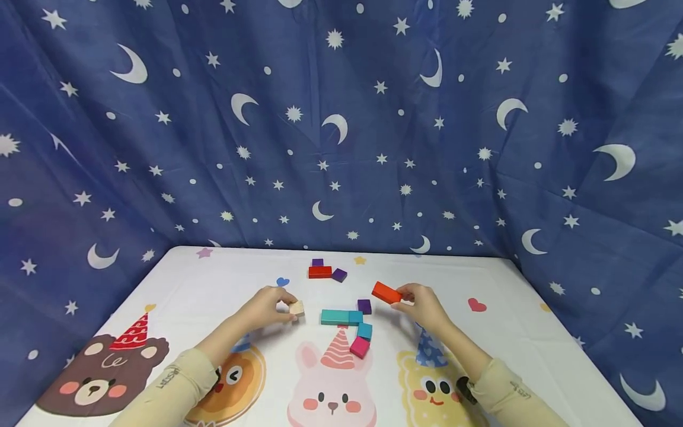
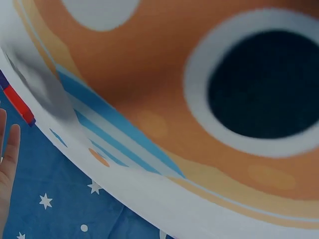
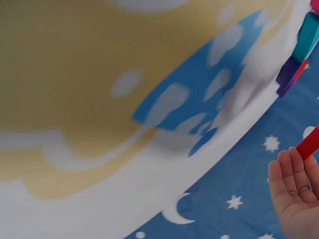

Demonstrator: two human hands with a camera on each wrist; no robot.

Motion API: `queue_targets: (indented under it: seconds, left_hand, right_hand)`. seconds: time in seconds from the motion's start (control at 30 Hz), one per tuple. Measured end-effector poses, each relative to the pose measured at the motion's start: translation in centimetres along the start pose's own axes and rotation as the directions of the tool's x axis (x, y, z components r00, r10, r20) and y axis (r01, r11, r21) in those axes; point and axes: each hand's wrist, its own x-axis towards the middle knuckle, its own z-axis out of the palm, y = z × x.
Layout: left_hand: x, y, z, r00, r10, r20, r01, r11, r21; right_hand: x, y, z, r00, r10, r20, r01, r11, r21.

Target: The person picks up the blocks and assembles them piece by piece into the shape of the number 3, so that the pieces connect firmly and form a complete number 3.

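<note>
Between thumb and fingers my left hand [image 1: 270,307] pinches a small plain wooden block [image 1: 296,308]. A long red block [image 1: 386,293] is held by one end in my right hand [image 1: 423,306], raised off the cloth. In the right wrist view, part of that hand [image 3: 295,191] shows at the right edge. Between the hands lie a long teal block [image 1: 334,317], a blue block [image 1: 355,318] against its end, another blue block [image 1: 365,331], a pink block [image 1: 360,347] and a purple block [image 1: 364,306].
Farther back on the white printed cloth [image 1: 213,279] lie a red block [image 1: 320,272] and two purple blocks [image 1: 339,275]. A blue curtain [image 1: 373,196] with moons and stars hangs behind the table.
</note>
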Motion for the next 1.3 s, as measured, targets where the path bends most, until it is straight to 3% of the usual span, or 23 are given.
queue_targets:
  seconds: [0.4,0.6,0.87,1.3]
  left_hand:
    - [-2.0,1.0,0.3,0.991,0.127,0.034,-0.129,0.99,0.054]
    - [-2.7,1.6,0.2,0.993,0.113,0.04,-0.114,0.993,0.033]
    - [-3.6,1.9,0.0,0.994,0.099,0.047,-0.1,0.995,0.008]
    - [-3.7,1.9,-0.1,0.988,0.14,0.072,-0.143,0.989,0.03]
  right_hand:
    - [-1.7,-3.6,1.2,0.997,-0.051,0.055,0.049,0.998,0.032]
    - [-2.2,-4.5,1.8,0.986,-0.149,0.081,0.145,0.988,0.052]
    - [-2.7,-5.6,3.2,0.965,-0.22,0.146,0.203,0.972,0.117]
    - [-2.7,-7.4,4.9,0.95,-0.194,0.246,0.188,0.981,0.047]
